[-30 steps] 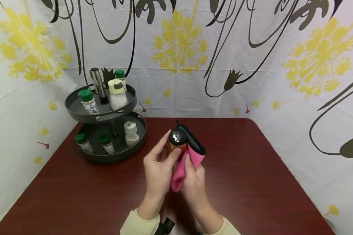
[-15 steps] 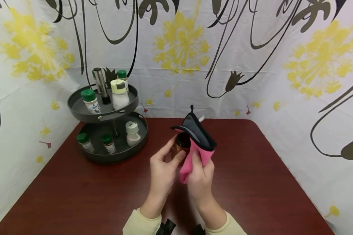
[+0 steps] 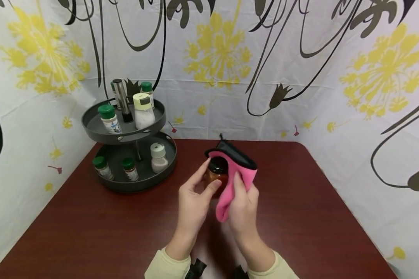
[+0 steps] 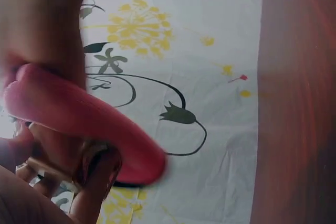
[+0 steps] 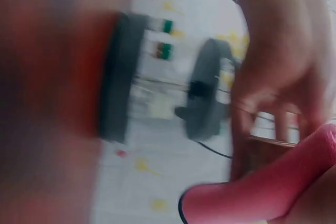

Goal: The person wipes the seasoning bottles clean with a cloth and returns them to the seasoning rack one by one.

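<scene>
In the head view, my left hand [image 3: 193, 201] grips a small glass jar [image 3: 212, 176] with a dark lid and brown contents, thumb in front and fingers at its far left side. My right hand [image 3: 245, 213] holds a pink cloth [image 3: 236, 167] with black trim and a small loop at its top. The cloth bends around the right and back of the jar, close against the lid. The pink cloth [image 4: 94, 116] hides part of the jar in the left wrist view. From the right wrist, the cloth [image 5: 247, 195] crosses in front of the jar [image 5: 264, 153].
A two-tier dark grey round rack [image 3: 122, 190] stands at the back left of the brown table [image 3: 293, 217]. Green-capped spice jars, a white-capped shaker [image 3: 158, 158], a pale-capped shaker [image 3: 144, 111] and a metal cylinder [image 3: 121, 100] stand on it. A patterned curtain [image 3: 216, 120] hangs behind.
Both hands have shifted slightly right with the jar and cloth. The cloth lifted and spread above the lid, then came lower around it. The jar's lid faces my view less directly.
</scene>
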### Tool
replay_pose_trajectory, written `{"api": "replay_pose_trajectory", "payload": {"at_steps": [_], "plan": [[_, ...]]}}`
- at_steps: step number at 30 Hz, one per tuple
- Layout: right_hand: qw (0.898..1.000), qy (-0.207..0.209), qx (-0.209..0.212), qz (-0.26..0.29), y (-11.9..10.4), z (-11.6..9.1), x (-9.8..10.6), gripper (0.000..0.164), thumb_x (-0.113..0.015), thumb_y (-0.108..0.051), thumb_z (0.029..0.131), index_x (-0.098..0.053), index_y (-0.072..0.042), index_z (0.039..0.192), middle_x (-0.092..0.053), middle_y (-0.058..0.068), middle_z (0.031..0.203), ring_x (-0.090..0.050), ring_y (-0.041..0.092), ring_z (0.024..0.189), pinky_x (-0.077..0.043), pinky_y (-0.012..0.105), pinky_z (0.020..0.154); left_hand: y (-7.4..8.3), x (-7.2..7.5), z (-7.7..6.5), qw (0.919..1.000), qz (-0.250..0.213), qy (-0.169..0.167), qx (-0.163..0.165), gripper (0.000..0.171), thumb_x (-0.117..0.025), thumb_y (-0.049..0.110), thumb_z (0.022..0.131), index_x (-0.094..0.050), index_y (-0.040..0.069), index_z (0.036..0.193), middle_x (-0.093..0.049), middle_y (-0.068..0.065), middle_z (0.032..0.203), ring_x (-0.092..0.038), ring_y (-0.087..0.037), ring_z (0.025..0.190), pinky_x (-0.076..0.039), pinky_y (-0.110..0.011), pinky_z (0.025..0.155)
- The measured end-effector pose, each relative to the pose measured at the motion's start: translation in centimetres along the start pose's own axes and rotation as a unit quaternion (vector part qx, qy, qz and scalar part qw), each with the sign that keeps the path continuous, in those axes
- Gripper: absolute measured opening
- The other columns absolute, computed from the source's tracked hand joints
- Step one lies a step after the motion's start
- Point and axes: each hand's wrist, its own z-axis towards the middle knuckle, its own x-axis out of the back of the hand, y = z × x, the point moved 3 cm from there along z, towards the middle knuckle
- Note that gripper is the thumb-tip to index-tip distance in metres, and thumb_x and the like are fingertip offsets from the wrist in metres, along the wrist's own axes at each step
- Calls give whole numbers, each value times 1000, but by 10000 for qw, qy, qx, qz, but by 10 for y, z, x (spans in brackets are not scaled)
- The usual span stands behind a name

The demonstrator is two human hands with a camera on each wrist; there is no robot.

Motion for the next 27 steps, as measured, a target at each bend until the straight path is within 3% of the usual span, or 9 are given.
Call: {"api": "replay_pose_trajectory", "payload": {"at_steps": [3, 6, 10, 13, 16, 18, 23, 27], "plan": [[9980, -84, 603, -138, -13, 0, -3, 45, -45, -36, 115, -52, 4, 95, -46, 6, 48, -45, 23, 32, -42, 38, 36, 2, -1, -1, 9999, 34, -134, 52, 61, -85, 10, 90, -66, 28, 146, -75, -6, 132, -69, -18, 118, -62, -24, 86], [9978, -74, 653, -76, -10, -4, -5, 47, -44, -32, 116, -48, 5, 87, -46, 7, 48, -46, 23, 34, -44, 38, 38, 6, 1, 0, 9998, -49, -115, 147, 62, -87, 7, 88, -68, 24, 144, -76, -5, 133, -71, -18, 118, -64, -26, 83], [10000, 55, -11, -60, 12, -7, -5, 48, -45, -31, 115, -48, 2, 80, -48, 3, 47, -49, 19, 34, -45, 34, 38, 10, 6, 4, 9988, -403, 155, 223, 56, -85, -2, 87, -72, 14, 138, -77, -8, 132, -70, -18, 111, -64, -27, 83], [9974, 57, -696, -166, 25, -4, -2, 44, -47, -33, 115, -56, 0, 86, -53, 0, 47, -53, 15, 35, -45, 31, 37, 13, 7, 7, 9973, -648, 319, 95, 53, -84, -6, 85, -74, 10, 134, -76, -11, 131, -69, -19, 110, -63, -27, 89], [9947, 37, -965, -362, 24, 2, 2, 47, -47, -36, 114, -59, 1, 88, -55, 0, 46, -55, 15, 35, -44, 31, 36, 13, 4, 8, 9970, -701, 303, 109, 53, -85, -6, 84, -75, 11, 133, -76, -10, 132, -69, -16, 114, -60, -25, 94], [9964, 101, -772, -325, 15, 7, 5, 49, -48, -37, 114, -58, 1, 86, -54, 2, 46, -54, 17, 34, -42, 33, 34, 9, 1, 6, 9967, -737, 195, 273, 54, -85, -7, 84, -75, 12, 133, -76, -9, 133, -69, -15, 116, -60, -25, 94], [9993, 112, 233, -256, -6, 8, 6, 50, -47, -36, 114, -51, 4, 84, -50, 4, 45, -47, 23, 30, -39, 37, 32, -1, -5, 1, 9940, -906, -44, 617, 56, -82, -11, 84, -73, 11, 135, -75, -11, 135, -70, -21, 118, -65, -29, 81], [9983, 241, 291, -435, 4, -1, 5, 48, -46, -28, 115, -53, 7, 83, -50, -1, 46, -48, 17, 32, -43, 34, 35, 1, -4, 0, 9938, -999, 3, 494, 55, -81, -12, 84, -73, 9, 135, -75, -13, 134, -70, -21, 112, -65, -29, 80]]}}
